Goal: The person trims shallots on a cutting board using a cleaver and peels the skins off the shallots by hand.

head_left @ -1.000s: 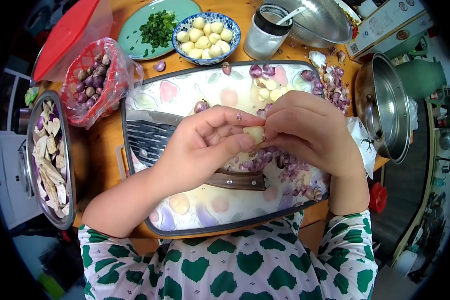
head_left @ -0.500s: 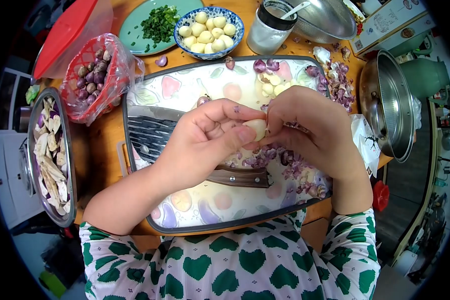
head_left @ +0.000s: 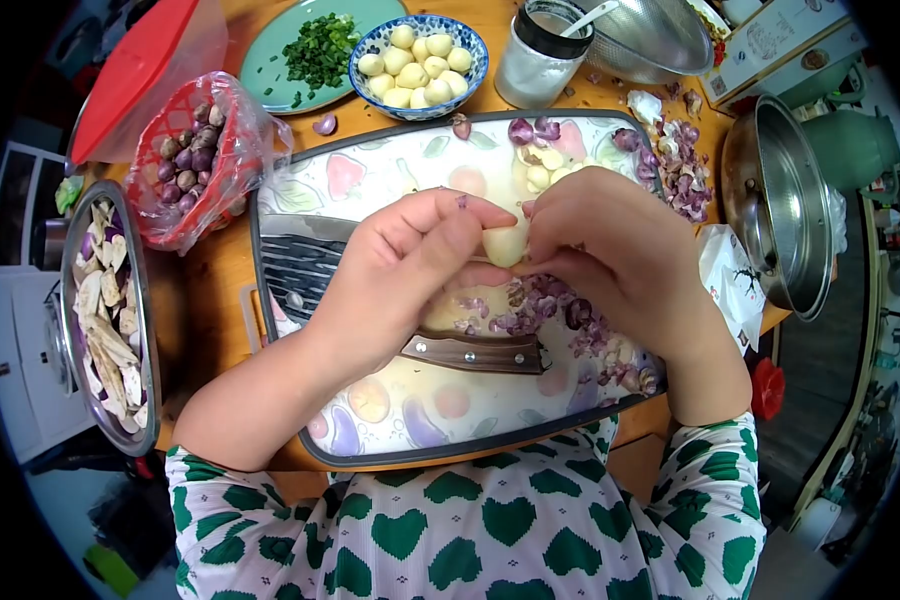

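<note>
Above the cutting board, my left hand holds a pale, peeled garlic clove between thumb and fingers. My right hand is closed, its fingertips pinched against the clove's right side; any bit of skin between them is too small to make out. A cleaver lies on the board under my left hand, with its handle toward the right and part of its blade hidden. Purple garlic skins are scattered below my right hand. Several peeled cloves sit at the board's upper right, partly covered by that hand.
A blue-patterned bowl holds peeled garlic, beside a green plate of chopped greens. Unpeeled bulbs fill a bagged red basket. Sliced eggplant lies in a metal dish at left. A jar and steel basin stand farther right.
The clove has turned more upright in my left fingers, and my left thumb has shifted up off its face. Both hands stay over the same part of the board.
</note>
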Demonstrator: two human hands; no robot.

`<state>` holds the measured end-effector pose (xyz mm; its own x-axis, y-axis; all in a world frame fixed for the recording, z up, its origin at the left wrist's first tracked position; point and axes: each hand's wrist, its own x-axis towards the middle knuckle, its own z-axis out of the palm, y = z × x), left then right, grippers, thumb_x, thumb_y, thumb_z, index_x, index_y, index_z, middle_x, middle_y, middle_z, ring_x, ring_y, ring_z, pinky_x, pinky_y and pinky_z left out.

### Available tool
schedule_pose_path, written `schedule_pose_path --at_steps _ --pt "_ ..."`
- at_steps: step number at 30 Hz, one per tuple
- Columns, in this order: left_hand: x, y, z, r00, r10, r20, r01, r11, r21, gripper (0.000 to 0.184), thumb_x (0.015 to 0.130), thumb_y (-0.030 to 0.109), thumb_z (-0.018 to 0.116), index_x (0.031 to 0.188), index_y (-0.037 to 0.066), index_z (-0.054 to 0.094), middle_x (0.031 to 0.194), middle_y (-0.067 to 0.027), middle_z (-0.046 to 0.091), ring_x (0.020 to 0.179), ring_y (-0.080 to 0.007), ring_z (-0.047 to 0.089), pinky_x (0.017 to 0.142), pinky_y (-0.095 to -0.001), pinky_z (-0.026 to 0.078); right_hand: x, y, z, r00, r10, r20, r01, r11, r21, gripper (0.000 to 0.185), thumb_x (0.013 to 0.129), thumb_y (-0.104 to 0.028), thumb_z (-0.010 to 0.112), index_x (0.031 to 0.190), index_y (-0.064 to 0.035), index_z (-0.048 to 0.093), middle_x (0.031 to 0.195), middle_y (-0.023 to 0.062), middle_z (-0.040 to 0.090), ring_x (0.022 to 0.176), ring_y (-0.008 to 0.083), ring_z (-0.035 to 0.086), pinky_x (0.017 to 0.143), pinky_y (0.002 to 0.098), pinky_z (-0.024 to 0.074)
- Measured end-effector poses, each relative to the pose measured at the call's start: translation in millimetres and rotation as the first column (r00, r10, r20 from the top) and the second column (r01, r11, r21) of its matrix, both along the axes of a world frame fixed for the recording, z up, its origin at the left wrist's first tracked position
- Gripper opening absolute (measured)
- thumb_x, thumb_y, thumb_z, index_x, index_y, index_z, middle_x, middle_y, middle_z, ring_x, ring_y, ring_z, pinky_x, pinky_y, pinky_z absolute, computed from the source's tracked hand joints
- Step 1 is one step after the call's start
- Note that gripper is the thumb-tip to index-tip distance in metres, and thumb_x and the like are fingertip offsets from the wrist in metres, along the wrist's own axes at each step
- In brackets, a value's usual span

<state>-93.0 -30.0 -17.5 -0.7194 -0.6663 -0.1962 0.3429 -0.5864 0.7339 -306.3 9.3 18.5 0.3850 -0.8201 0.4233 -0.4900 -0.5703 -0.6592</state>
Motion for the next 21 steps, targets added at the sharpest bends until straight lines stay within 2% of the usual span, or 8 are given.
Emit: schedule_pose_path --at_steps 3,6,9,12,15,18,21 --pt "2.8 3.4 -12.2 1.0 0.008 -0.003 -0.008 0.989 -0.151 0.015 0.094 0.005 0.066 0.107 0.0 0.06 0.104 -0.0071 0.069 0.093 -0.0117 0.067 0.081 -0.0242 0.055 6.0 9.4 -3.3 0.999 -0.024 -0.037 0.024 1.0 0.014 0.019 0.073 -0.001 0.077 0.087 -0.0025 0.064 0.089 0.0084 0.063 0.082 0.0252 0.063 0.071 0.0321 0.0521" --pt "1.0 4.6 -7.0 0.997 0.033 0.074 -0.025 0.994 -0.103 0.016 0.091 0.002 0.07 0.102 0.002 0.059 0.1 -0.007 0.07 0.088 -0.0099 0.067 0.074 -0.0219 0.053 7.7 8.8 -3.0 0.998 -0.024 -0.056 0.024 1.0 -0.003 0.018 0.073 -0.002 0.078 0.085 -0.0023 0.065 0.091 0.0084 0.063 0.084 0.0244 0.064 0.071 0.0318 0.0525" --pt "0.2 5.5 -4.8 0.996 0.046 0.073 -0.039 0.994 -0.098 0.021 0.088 0.012 0.076 0.1 0.006 0.06 0.105 -0.0058 0.066 0.089 -0.0119 0.065 0.081 -0.0258 0.053 6.8 8.6 -1.6 0.998 -0.013 -0.064 0.008 0.997 -0.071 0.017 0.072 0.0 0.079 0.084 -0.0027 0.066 0.09 0.0078 0.064 0.082 0.0229 0.064 0.07 0.0311 0.0529" --pt "1.0 5.9 -8.3 0.996 0.061 0.072 -0.056 0.996 -0.069 0.022 0.088 0.014 0.076 0.101 0.006 0.06 0.104 -0.0054 0.066 0.087 -0.0118 0.064 0.077 -0.0248 0.052 7.5 10.1 -3.3 1.0 -0.01 -0.02 0.009 0.998 -0.055 0.016 0.072 0.002 0.078 0.083 -0.003 0.067 0.089 0.0077 0.065 0.078 0.0213 0.065 0.066 0.0293 0.0534" --pt "0.0 7.3 -10.0 0.991 0.095 0.097 -0.084 0.99 -0.117 0.023 0.089 0.019 0.075 0.1 0.005 0.06 0.099 -0.005 0.066 0.085 -0.0118 0.064 0.076 -0.0246 0.052 5.4 8.2 -3.0 1.0 -0.006 -0.028 0.002 0.991 -0.134 0.015 0.072 0.004 0.077 0.081 -0.0032 0.067 0.087 0.0081 0.067 0.074 0.0213 0.066 0.063 0.028 0.0539" --pt "-1.1 7.7 -9.7 0.992 0.084 0.098 -0.072 0.99 -0.121 0.022 0.09 0.019 0.075 0.098 0.006 0.06 0.095 -0.0048 0.066 0.083 -0.0114 0.063 0.076 -0.0238 0.051 3.4 10.1 -3.2 1.0 0.004 0.007 -0.004 0.998 -0.068 0.017 0.077 0.001 0.07 0.091 -0.0061 0.068 0.088 0.0054 0.066 0.075 0.0222 0.066 0.063 0.0297 0.0535" --pt "-0.4 6.9 -9.0 0.994 0.065 0.093 -0.054 0.991 -0.119 0.013 0.091 0.007 0.071 0.1 0.003 0.062 0.097 -0.006 0.071 0.085 -0.0083 0.066 0.072 -0.0214 0.053 4.7 7.8 -2.1 1.0 0.024 0.013 -0.022 0.994 -0.108 0.025 0.069 0.005 0.08 0.086 -0.0037 0.065 0.085 0.009 0.068 0.074 0.0228 0.068 0.064 0.0293 0.0557"
